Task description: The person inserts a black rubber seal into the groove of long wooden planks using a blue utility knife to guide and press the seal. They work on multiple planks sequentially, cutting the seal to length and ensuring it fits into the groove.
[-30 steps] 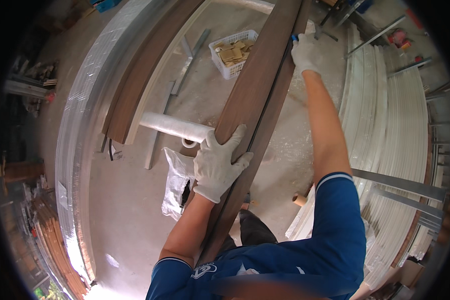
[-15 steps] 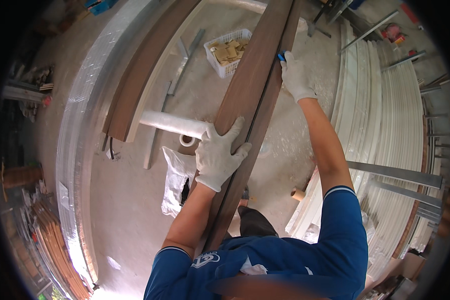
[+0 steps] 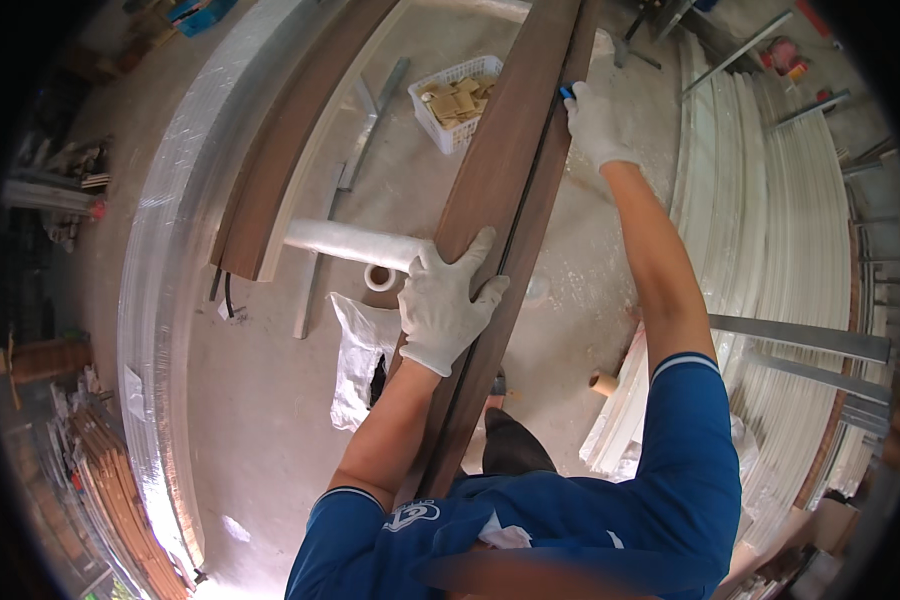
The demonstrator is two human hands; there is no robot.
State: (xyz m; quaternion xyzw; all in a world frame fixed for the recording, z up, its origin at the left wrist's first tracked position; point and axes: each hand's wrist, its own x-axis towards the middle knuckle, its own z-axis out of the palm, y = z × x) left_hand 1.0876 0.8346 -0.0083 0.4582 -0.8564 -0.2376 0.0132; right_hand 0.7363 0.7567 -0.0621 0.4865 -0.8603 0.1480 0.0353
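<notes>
A long brown wood-look profile [image 3: 500, 150] with a dark groove along its length runs from my body to the far edge. My left hand [image 3: 448, 302], in a white glove, lies on it with the fingers spread and the thumb across the groove. Farther up, my gloved right hand [image 3: 600, 128] is closed on a small blue tool [image 3: 567, 92], which sits at the groove beside the profile's right edge. Most of that tool is hidden by the fingers, so its exact kind cannot be made out.
A padded white crossbar [image 3: 355, 243] reaches the profile from the left, near another brown profile [image 3: 295, 150]. On the floor are a white basket [image 3: 430, 125] of tan pieces, a tape roll [image 3: 379, 277] and a white sack [image 3: 348, 385]. Stacked white lengths [image 3: 770, 230] line the right side.
My right hand has slid a little farther up the profile, away from my body, with the blue tool. The left hand stays spread on the profile.
</notes>
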